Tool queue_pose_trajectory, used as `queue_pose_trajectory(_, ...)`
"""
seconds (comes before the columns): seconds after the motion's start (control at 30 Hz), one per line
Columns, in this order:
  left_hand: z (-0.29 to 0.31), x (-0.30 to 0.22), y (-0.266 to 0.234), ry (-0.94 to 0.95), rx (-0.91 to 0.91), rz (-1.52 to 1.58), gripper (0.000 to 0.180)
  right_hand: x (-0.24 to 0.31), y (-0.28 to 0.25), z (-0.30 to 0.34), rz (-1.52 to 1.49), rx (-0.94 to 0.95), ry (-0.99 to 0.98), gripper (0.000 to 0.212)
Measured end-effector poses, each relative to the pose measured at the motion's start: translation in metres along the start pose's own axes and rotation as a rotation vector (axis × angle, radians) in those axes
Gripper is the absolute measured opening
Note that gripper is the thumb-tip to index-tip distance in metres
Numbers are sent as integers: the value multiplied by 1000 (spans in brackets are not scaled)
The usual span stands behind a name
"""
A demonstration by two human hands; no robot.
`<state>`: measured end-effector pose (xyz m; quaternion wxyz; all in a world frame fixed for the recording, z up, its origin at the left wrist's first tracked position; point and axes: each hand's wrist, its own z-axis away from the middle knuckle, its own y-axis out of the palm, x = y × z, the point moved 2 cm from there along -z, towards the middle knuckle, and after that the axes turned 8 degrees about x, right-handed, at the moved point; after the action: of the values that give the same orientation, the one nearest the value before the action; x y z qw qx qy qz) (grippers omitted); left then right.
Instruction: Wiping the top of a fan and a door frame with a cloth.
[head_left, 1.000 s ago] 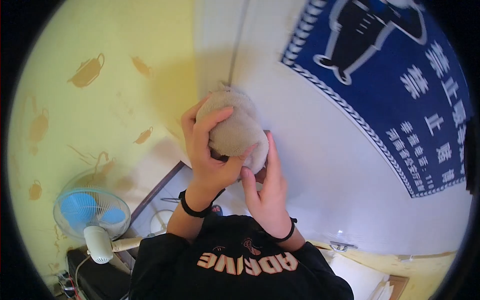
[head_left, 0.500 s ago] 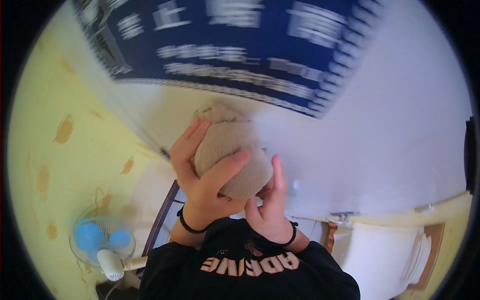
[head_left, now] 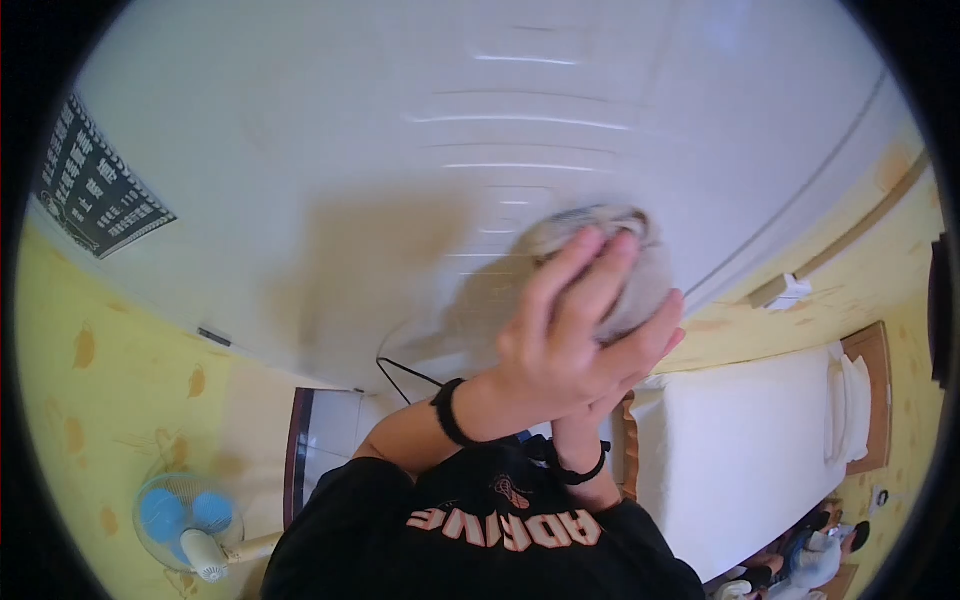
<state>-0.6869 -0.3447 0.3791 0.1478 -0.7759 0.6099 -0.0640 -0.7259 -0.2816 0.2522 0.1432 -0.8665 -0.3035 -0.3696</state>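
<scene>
A beige, fuzzy cloth bundle (head_left: 645, 285), bunched up like a rolled towel, is held in front of a large white door-like panel (head_left: 340, 130) with moulded ridges. My left hand (head_left: 580, 335) is wrapped over it from the near side, with two fingers reaching across its top. My right hand (head_left: 603, 402) comes up from below, mostly hidden behind the left one and against the bundle; few of its fingers show. Both wrists wear black bands. The bundle's lower part is covered by my hands.
A dark poster (head_left: 95, 185) hangs at the left of the panel. Lower left stands a fan (head_left: 185, 515) with blue blades. To the right are a white bed (head_left: 740, 430), a white wall box (head_left: 785, 292) and people (head_left: 820, 555). A thin black rod (head_left: 408, 372) shows beyond my left forearm.
The view has swung right, so the poster moved from overhead to the far left and the ridged panel appeared. My hands and the bundle shifted right; the left hand now covers more of it.
</scene>
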Motion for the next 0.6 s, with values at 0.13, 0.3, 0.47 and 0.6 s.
queue_pose_trajectory(0.13,-12,-58,51,112,73,80,34,-58,-66,32,-162,-204,169,93)
queue_pose_trajectory(0.3,-2,-101,119,382,291,218,25,-90,-110,46,-369,-326,333,87)
queue_pose_trajectory(0.47,-5,-92,103,348,330,309,20,-63,-98,17,-676,-286,389,75)
queue_pose_trajectory(0.6,-29,-67,54,266,277,361,19,-31,-74,-2,-602,-3,245,73)
